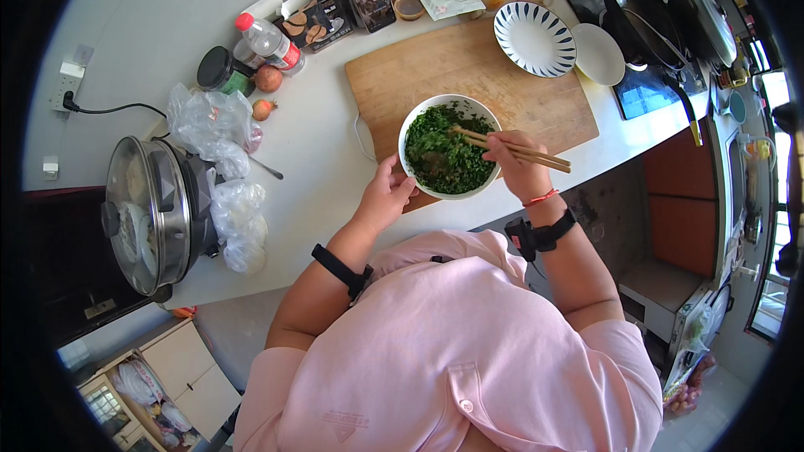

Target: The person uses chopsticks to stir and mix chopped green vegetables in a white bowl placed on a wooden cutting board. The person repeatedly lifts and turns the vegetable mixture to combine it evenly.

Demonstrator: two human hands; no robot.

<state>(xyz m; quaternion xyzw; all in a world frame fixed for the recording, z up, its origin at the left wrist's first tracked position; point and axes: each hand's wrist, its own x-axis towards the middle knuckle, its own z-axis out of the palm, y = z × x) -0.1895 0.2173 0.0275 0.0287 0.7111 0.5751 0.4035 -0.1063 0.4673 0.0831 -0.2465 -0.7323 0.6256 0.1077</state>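
A white bowl (419, 108) full of chopped green herbs (447, 157) rests over the near edge of a wooden cutting board (402, 75). My left hand (387, 191) grips the bowl's lower left rim, thumb near the rim and fingers against its outer side. In my right hand (518, 163) is a pair of wooden chopsticks (546, 159), slanting down to the left with their tips in the herbs. Whatever lies beneath the herbs is mostly hidden, though a brownish patch shows near the middle.
A patterned plate (535, 39) overlaps the board's far right, beside a plain white dish (598, 54). Behind stand a phone (371, 2), jars and a plastic bottle (270, 44). Onions, plastic bags (213, 119) and a lidded steamer (151, 213) are at left; a wok (641, 19) is at right.
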